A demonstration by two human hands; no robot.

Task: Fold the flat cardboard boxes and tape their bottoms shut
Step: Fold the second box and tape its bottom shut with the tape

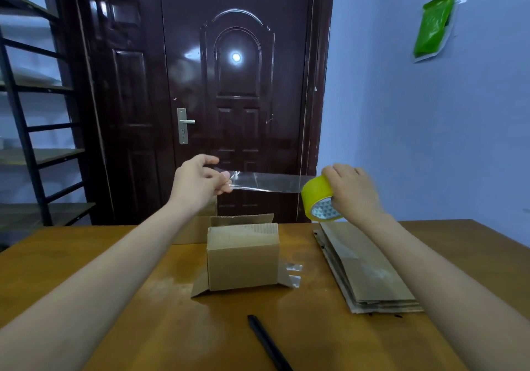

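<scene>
Tape (266, 182) spans taut between both hands: left fingers (222, 180) pinch its thin, sticky end, right fingers (334, 174) grip the light roll (317, 198). Box (242, 256) waits below; hold edges only.

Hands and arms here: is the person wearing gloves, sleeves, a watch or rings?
No. The left hand and right hand are bare, without gloves. Both forearms show uncovered to the picture's edge, so no sleeves are in view. No watch, bracelet or ring is visible.
</scene>
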